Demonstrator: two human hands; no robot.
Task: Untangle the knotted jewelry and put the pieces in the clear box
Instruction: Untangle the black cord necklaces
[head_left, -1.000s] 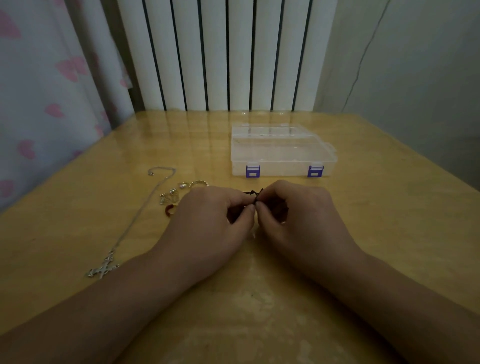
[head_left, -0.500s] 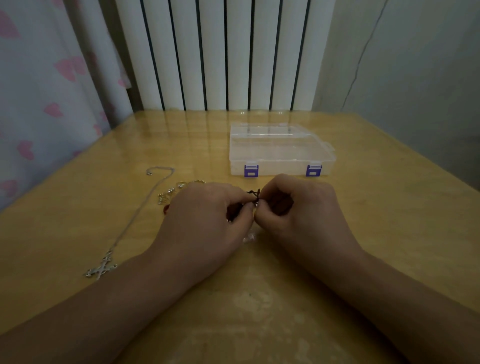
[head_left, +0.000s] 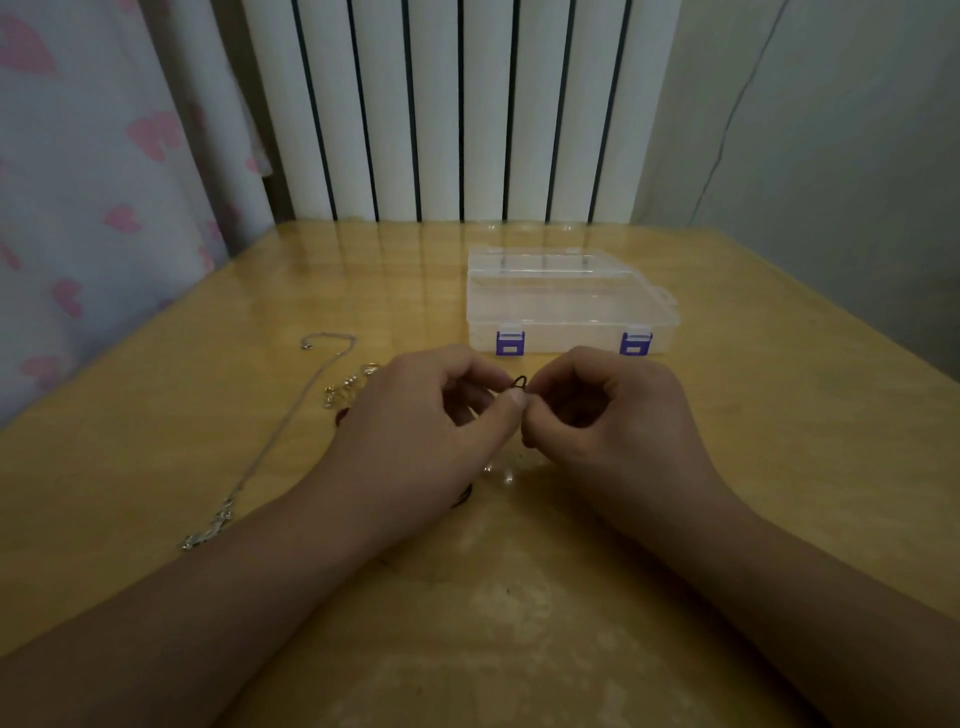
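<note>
Both my hands meet over the middle of the worktop, the left hand and right hand each pinching the black cord between thumb and curled fingers, its small loop poking up where they touch. Just left of my left hand lie a few gold pieces and a silver chain stretched toward me, while the clear box, lid shut, sits just beyond my hands.
</note>
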